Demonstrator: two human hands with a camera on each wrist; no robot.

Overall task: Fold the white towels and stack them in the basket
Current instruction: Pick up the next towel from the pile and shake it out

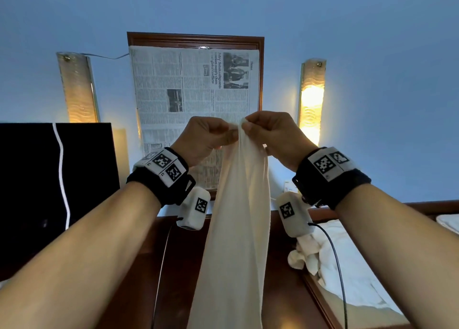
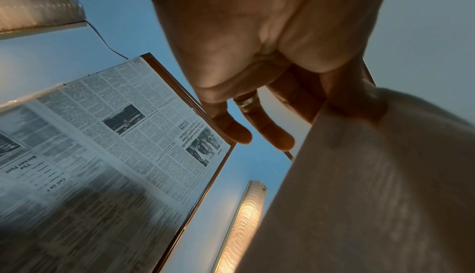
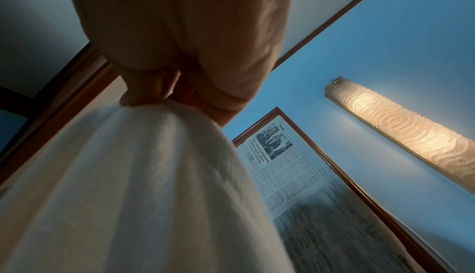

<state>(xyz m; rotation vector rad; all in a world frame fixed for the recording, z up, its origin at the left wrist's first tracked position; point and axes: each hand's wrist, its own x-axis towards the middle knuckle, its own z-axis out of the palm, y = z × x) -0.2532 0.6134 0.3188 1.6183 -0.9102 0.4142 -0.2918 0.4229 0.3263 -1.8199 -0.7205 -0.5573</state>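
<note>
Towel hangs long & narrow between both raised hands, top edge bunched at the grips, rest falling straight down past the bottom of the head view. Cloth is off-white, soft, w/ lengthwise folds; warm tint from the lamp.

Left hand: thumb & forefinger pinch the top of the towel. In the left wrist view the two outer fingers curl loose, off the cloth; one wears a ring.

Right hand: fingers closed tight round the gathered top edge, touching the left-hand grip. Right wrist view shows cloth fanning out in pleats below the fist.

More white towels lie crumpled on the bed at lower right. Dark wood table below the hands. Framed newspaper on the blue wall behind. Basket not seen.
</note>
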